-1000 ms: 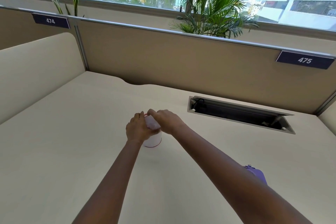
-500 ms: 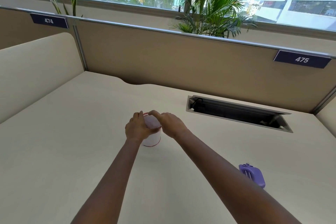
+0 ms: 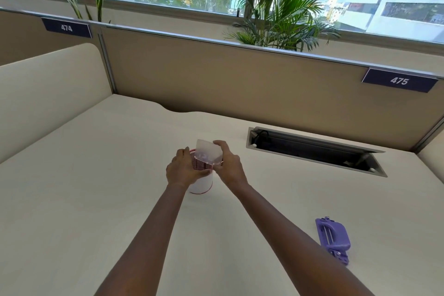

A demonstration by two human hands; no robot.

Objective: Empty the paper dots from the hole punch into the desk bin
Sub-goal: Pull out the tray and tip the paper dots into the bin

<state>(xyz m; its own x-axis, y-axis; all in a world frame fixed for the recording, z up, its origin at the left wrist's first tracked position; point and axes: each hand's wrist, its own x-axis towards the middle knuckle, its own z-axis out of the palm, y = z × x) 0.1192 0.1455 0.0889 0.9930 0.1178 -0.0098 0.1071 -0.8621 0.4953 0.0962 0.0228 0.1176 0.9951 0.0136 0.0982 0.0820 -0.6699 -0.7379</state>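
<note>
Left hand wrapped round the white bin mid-desk. Right hand grips a clear tray tilted over the bin's mouth, contents unclear. Purple hole punch lies well apart, near right.

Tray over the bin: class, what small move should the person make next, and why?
Probably tip the tray a little further and tap it. The right hand holds the clear tray tilted over the mouth of the bin, which the left hand steadies, and pale specks, likely dots, seem to cling inside. The purple punch lies apart on the desk.
</note>
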